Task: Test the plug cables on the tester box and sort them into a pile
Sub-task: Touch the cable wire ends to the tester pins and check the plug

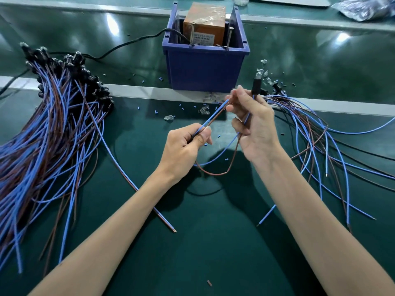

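The left hand (186,146) has its grip pinched, thumb against forefinger, on the paired free ends of a blue-and-brown two-wire plug cable (213,116). This probably keeps both bare tips side by side and aimed forward. The right hand (254,127) has its grip curled round the same cable just under its black plug (255,85), which stands above the fingers, while the slack loops down between the wrists. Straight ahead, an orange tester box (205,24) sits in a blue plastic bin (205,67) with thin metal rods (229,37) upright at its front, within easy reach for touching the tips. A big heap of like cables (53,116) lies to the left on the green counter (213,231). A looser spread of cables (310,129) lies to the right, likely the untested supply.
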Demonstrator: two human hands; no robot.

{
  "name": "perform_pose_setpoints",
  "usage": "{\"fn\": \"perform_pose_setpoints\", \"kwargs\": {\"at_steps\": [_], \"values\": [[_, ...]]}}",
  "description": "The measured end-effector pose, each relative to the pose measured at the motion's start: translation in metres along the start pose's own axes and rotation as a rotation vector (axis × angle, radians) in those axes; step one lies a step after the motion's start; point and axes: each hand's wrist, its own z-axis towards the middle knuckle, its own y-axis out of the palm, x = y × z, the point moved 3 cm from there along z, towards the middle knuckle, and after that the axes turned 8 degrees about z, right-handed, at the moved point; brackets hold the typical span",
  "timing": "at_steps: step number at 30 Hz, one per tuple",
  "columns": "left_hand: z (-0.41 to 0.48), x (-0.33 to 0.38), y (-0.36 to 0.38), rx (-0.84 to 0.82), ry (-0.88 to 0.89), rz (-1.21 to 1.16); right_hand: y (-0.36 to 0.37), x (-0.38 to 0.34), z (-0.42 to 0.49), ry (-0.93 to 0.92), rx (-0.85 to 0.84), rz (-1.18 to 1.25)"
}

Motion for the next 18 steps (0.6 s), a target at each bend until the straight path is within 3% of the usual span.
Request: {"fn": "perform_pose_setpoints", "kwargs": {"at_steps": [5, 9, 14, 18], "values": [[0.001, -0.009, -0.004, 0.012, -0.061, -0.104, -0.028, -0.009, 0.014, 0.052, 0.174, -0.022], [0.003, -0.01, -0.003, 0.039, -0.075, -0.134, -0.035, 0.01, 0.01, 0.179, 0.179, -0.185], [0.005, -0.01, -0.003, 0.059, -0.076, -0.126, -0.03, 0.007, 0.012, 0.149, 0.216, -0.112], [0.006, -0.011, -0.003, 0.068, -0.09, -0.116, -0.023, 0.01, 0.009, 0.218, 0.062, -0.067]]}}
